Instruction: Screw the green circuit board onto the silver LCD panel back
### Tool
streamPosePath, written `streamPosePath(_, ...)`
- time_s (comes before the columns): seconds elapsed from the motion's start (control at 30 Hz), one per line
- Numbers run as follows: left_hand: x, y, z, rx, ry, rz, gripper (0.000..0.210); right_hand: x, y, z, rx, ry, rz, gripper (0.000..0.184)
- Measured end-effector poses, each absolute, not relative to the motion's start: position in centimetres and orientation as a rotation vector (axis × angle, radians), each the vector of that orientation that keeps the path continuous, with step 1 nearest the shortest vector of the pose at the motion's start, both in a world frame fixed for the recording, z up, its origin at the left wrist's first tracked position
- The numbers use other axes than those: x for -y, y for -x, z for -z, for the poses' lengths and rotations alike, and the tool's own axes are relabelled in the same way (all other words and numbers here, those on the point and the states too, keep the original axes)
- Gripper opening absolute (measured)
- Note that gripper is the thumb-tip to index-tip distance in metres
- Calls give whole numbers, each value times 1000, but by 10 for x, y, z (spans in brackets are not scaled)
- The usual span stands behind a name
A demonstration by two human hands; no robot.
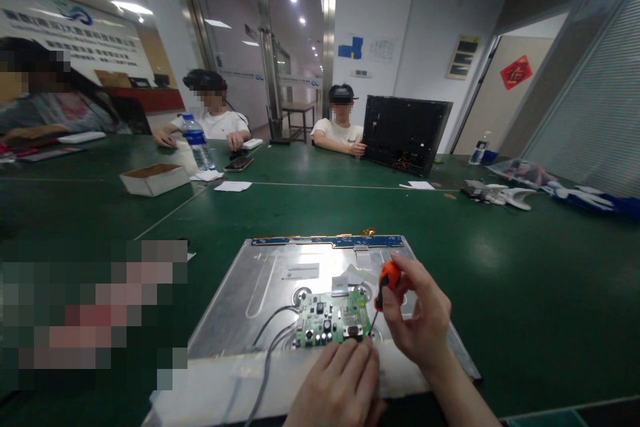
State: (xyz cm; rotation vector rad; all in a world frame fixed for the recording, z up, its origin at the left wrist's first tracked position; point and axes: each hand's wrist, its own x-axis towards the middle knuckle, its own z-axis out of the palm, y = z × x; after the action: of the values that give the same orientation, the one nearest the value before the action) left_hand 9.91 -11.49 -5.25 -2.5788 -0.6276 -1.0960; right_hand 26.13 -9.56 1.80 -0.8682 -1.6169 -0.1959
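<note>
My right hand (420, 310) grips the orange-and-black handle of a screwdriver (388, 280), its thin shaft slanting down to the lower right corner of a green circuit board (320, 313). My left hand (340, 380) is beside the board's lower edge, fingers pressed together and fingertips close to the screwdriver tip. Whatever those fingertips may hold is hidden. Beneath the board lies a silver metal display panel (235, 293), flat on the table, with a blue circuit strip (325, 241) along its far edge. Grey cables (273, 347) run from the board's left side toward me.
On the green table (310, 207) stand a white open box (155, 180), a water bottle (197, 143) and a phone (239, 164). A black screen housing (407, 133) stands at the back, with a person's hand on it. Gloves (507, 197) lie right. Other people sit across and left.
</note>
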Motion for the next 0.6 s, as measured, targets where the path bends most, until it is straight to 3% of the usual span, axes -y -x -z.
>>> streamPosePath(0.6, 115, -97, 53, 629, 2589, 1068, 21, 95, -261, -20, 1594, 898, 232, 35)
